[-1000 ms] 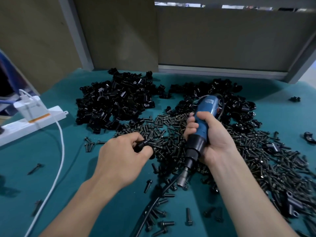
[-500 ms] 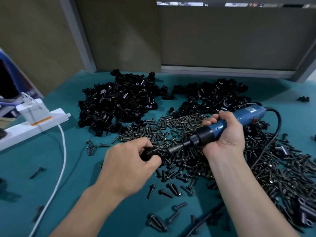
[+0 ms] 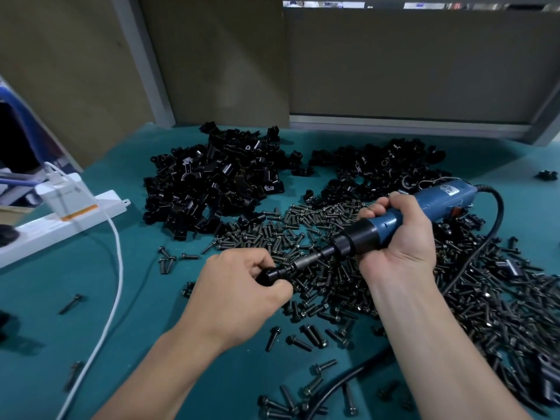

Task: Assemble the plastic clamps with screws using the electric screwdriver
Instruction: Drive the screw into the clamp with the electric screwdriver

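Dim, even light from above. Soft shadows lie on the desk (image 3: 45, 292) at its left edge. Small highlights glint on the black clamps (image 3: 212, 183). Wide-angle distortion bows the post (image 3: 142, 56); the centre is sharp, the margins slightly soft.

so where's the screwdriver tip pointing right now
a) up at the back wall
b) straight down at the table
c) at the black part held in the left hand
C: the screwdriver, gripped by the right hand, lies nearly level, and its bit meets the black clamp pinched in the left hand.
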Demonstrator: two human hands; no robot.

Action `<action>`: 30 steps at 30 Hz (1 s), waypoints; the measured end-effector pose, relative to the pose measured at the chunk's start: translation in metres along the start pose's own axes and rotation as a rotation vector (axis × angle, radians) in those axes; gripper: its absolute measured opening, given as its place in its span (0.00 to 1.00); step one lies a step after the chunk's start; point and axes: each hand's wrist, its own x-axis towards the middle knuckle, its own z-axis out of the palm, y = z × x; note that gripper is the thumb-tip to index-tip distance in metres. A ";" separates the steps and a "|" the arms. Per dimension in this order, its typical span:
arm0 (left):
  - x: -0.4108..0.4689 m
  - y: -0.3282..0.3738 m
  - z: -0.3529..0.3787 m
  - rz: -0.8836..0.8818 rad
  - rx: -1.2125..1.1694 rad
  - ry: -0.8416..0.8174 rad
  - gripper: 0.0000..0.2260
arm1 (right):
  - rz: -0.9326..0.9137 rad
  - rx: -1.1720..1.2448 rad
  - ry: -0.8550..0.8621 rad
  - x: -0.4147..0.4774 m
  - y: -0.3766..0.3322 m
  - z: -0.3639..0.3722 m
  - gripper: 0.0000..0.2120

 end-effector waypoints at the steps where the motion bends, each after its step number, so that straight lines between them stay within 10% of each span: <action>1: 0.000 0.000 0.000 -0.009 -0.024 -0.013 0.07 | -0.005 -0.002 -0.002 0.000 0.000 0.000 0.07; 30: 0.008 0.004 0.000 -0.195 -0.535 -0.109 0.15 | 0.059 0.084 -0.052 0.000 0.006 0.000 0.08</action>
